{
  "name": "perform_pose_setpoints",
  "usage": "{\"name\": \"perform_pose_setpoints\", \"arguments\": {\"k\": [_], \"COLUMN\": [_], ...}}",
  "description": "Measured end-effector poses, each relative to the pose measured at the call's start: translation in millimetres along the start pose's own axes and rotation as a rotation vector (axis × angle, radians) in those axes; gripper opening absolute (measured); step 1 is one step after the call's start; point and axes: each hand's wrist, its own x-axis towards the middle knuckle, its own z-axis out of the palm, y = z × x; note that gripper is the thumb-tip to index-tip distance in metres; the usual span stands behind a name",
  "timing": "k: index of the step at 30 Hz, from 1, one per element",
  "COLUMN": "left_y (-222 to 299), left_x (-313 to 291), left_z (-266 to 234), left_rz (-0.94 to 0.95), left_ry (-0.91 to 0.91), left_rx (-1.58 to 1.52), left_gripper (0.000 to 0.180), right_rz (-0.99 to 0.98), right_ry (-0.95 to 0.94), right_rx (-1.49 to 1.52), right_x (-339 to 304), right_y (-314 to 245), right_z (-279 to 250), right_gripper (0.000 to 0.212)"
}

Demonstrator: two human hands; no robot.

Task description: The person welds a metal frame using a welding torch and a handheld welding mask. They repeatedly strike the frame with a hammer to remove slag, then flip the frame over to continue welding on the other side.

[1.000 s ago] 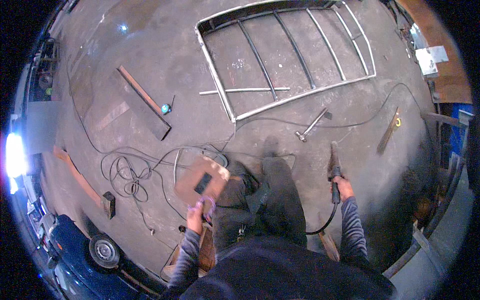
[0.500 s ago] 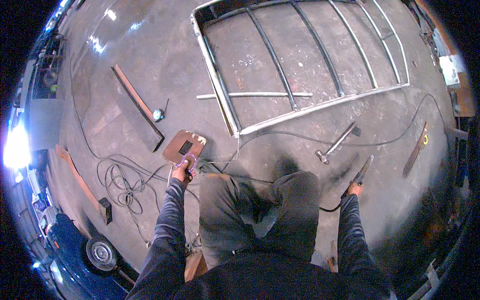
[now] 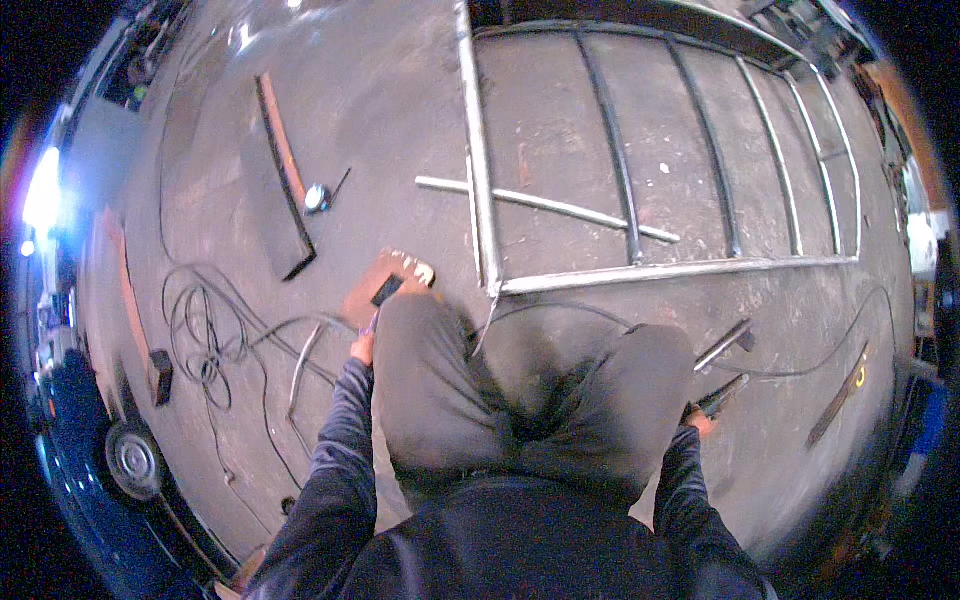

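My left hand (image 3: 363, 346) is closed on the handle of a brown welding hand shield (image 3: 362, 287) with a small dark window. The shield is held above the floor beside my left knee, which covers part of it. On the right, my right hand (image 3: 700, 420) is wrapped round a welding electrode holder (image 3: 724, 396) with a dark grip, pointing forward and right. A hammer (image 3: 722, 346) lies just beyond the holder, its head hidden by my right knee. Ahead stands a welded metal frame (image 3: 640, 277) with several crossbars. A loose metal tube (image 3: 560, 208) crosses under its left side.
A tangled cable (image 3: 205, 340) and a bent rod (image 3: 303, 372) lie at left. Farther off are an angle-iron length (image 3: 283, 160) and a tape measure (image 3: 317, 198). A dark car (image 3: 100, 490) stands lower left. At right is a flat bar (image 3: 840, 405).
The view has shifted and my knees have risen, covering part of the shield and the hammer's head. My right hand has come closer to my right knee. Both hands keep their hold.
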Motion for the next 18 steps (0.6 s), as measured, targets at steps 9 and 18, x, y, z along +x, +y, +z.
{"name": "perform_pose_setpoints", "arguments": {"k": [9,18], "left_y": [66,106], "left_x": [-37,-30], "left_z": [-35,-95], "left_rz": [-0.42,-0.142], "left_ry": [-0.054,0.555], "left_rx": [-1.519,-0.453], "left_gripper": [0.019,0.046], "right_rz": [-0.603,-1.436], "right_ry": [-0.233,-0.8], "right_rx": [-0.101,-0.065], "right_x": [43,-272], "right_y": [-51,-422], "right_z": [-54,-233], "right_gripper": [0.054,0.046]}}
